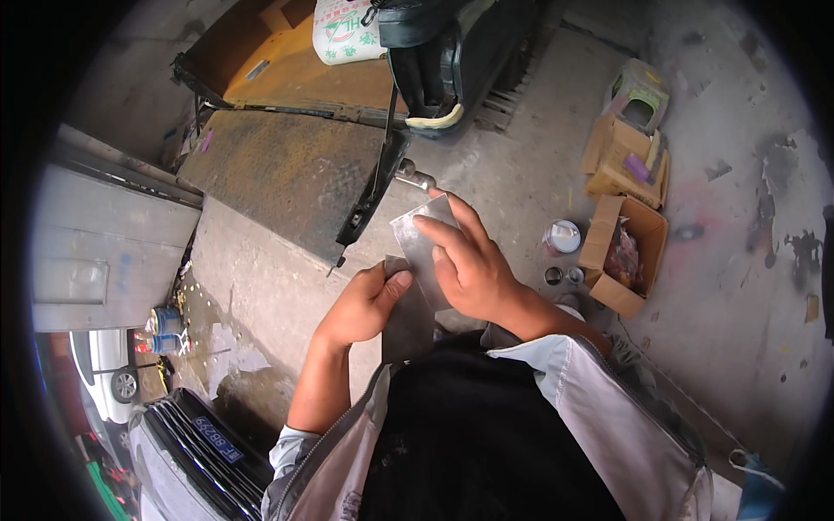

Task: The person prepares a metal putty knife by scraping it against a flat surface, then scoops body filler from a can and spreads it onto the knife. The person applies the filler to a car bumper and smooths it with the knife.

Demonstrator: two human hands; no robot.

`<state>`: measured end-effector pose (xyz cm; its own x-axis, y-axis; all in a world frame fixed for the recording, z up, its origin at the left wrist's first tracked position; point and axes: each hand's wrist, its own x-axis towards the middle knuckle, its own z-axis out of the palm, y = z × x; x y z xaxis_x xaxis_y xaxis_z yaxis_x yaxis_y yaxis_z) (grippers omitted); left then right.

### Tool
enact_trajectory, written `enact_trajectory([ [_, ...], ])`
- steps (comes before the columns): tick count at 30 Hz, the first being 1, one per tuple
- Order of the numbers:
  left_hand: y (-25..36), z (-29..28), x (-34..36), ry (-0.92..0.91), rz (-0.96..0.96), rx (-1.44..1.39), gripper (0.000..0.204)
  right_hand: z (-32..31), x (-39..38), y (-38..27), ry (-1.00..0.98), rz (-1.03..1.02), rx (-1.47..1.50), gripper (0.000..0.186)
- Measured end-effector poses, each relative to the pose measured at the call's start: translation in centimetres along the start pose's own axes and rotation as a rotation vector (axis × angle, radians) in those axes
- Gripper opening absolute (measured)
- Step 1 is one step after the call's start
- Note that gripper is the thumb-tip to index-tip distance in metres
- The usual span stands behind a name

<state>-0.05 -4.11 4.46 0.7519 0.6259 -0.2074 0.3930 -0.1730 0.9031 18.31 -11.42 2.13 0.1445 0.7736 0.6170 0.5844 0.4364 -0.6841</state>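
Observation:
My left hand [360,306] is closed on a dark grey, thin rectangular sheet [408,323], its thumb pressed on the top edge. Just right of it, my right hand [473,273] grips a lighter grey, shiny flat sheet [423,239] that stands tilted. Its index finger lies stretched along the face. The two sheets overlap in front of my chest. Whether they are separate pieces or one folded piece cannot be made out. Beyond my right fingertips sits a small metal cylinder [415,176], partly hidden.
Ahead stands a rusty truck bed with its tailgate [287,165] lowered. A dark vehicle part [434,78] with a cream-coloured edge sits beside it. Open cardboard boxes [647,247], a round tin [562,236] and a plastic stool [640,95] line the right. A car front [204,451] is at lower left.

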Motion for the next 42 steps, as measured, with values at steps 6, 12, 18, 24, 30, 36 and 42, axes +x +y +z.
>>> enact_trajectory([
  [6,-1.4,-0.3,-0.1,-0.049,-0.053,-0.099,0.040,-0.3,2.9,0.8,0.016,-0.006,0.120,0.049],
  [12,-2.2,-0.5,0.3,0.128,-0.053,-0.358,0.021,-2.8,2.5,2.9,0.192,0.084,0.158,0.055],
  [18,-6.2,-0.1,1.2,0.305,0.012,-0.852,0.026,-3.0,1.9,2.9,0.158,0.132,0.125,0.057],
  [24,-4.7,1.1,1.8,0.363,-0.156,-0.920,0.054,-2.9,1.3,3.1,0.099,0.224,0.204,0.060],
  [30,-3.0,2.9,1.7,0.202,-0.043,-0.785,0.013,-1.4,1.2,3.0,0.085,0.272,0.264,0.060],
  [36,-3.9,2.9,1.5,0.028,-0.073,-0.636,0.011,-0.2,1.0,2.0,0.015,0.254,0.216,0.059],
  [42,-4.1,0.3,2.0,0.080,-0.081,-0.631,0.020,0.8,0.6,1.2,-0.099,0.282,0.238,0.058],
])
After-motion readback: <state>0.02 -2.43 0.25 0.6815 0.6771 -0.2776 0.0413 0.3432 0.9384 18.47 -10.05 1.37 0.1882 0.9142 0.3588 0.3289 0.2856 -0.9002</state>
